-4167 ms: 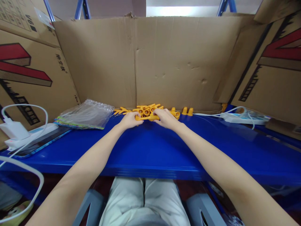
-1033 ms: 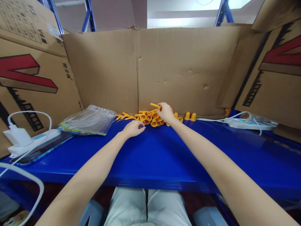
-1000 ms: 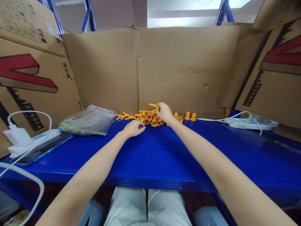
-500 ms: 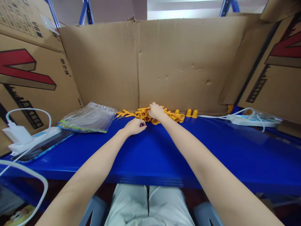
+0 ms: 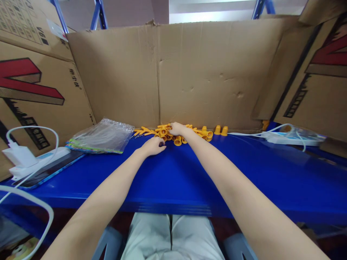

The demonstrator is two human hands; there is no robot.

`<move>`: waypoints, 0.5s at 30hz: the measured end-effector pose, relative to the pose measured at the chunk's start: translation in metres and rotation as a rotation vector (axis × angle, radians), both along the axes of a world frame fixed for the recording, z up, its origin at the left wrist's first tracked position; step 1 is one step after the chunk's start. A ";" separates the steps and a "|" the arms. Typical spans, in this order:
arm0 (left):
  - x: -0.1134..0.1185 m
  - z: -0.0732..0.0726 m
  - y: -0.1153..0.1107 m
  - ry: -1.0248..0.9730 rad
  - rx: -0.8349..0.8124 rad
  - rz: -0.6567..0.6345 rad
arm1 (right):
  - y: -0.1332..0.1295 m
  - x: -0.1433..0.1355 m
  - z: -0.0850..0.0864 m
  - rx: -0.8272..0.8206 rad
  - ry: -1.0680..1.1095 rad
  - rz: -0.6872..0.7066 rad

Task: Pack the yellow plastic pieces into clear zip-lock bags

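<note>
The person's right hand (image 5: 177, 129) reaches into the heap at the centre of the frame, fingers bent down and partly hidden, so whether it has hold of a piece cannot be told. The left hand (image 5: 153, 146) rests just in front, left of centre, loosely curled with a small gap between thumb and fingertips, nothing visible in it.

Under and around the right hand lie the yellow-orange, horn-shaped plastic pieces (image 5: 177, 141), hollow and flared at one end. They look light, stiff and fairly smooth (perhaps a little slippery), unlikely to break easily; the narrow stem seems the surest place to pinch, the round rim the likeliest to roll.

Left of the heap lie yellow-orange branched plastic pieces (image 5: 146, 130), thin and forked; to its right, two yellow-orange tapered plastic cups (image 5: 221, 130) stand upright. Farther left, clear crinkled plastic bags (image 5: 104, 135) lie flat. Beneath everything spreads the glossy blue tabletop (image 5: 176, 180), backed by a creased brown cardboard panel (image 5: 211, 72).
</note>
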State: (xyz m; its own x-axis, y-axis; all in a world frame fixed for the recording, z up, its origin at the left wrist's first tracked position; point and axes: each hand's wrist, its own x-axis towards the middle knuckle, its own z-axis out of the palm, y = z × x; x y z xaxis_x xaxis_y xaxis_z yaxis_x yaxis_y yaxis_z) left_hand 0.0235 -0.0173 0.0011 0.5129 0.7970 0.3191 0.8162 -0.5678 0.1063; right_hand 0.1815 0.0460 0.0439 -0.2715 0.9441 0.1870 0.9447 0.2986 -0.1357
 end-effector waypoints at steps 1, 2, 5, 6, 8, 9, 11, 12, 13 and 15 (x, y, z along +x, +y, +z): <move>0.000 0.000 0.000 -0.002 -0.004 -0.011 | 0.001 0.002 -0.001 -0.014 0.015 0.002; 0.001 -0.001 0.001 -0.004 -0.010 -0.023 | 0.002 0.004 -0.003 -0.024 0.031 0.010; 0.002 -0.005 0.003 0.004 -0.026 -0.045 | 0.004 0.011 -0.008 -0.008 0.079 0.044; 0.002 -0.006 0.004 0.008 -0.028 -0.048 | 0.004 0.013 -0.010 0.010 0.090 0.056; 0.002 -0.008 0.005 0.010 -0.025 -0.054 | 0.001 0.019 -0.013 0.052 0.099 0.091; 0.002 -0.008 0.006 0.008 -0.025 -0.056 | -0.001 0.022 -0.014 0.072 0.097 0.119; 0.002 -0.008 0.006 0.001 -0.032 -0.063 | -0.009 0.030 -0.016 0.105 0.083 0.190; 0.002 -0.008 0.005 0.000 -0.037 -0.070 | -0.013 0.034 -0.017 0.117 0.072 0.223; 0.002 -0.007 0.005 -0.001 -0.042 -0.076 | -0.017 0.039 -0.018 0.124 0.058 0.250; 0.003 -0.006 0.004 -0.002 -0.048 -0.084 | -0.023 0.047 -0.021 0.126 0.030 0.284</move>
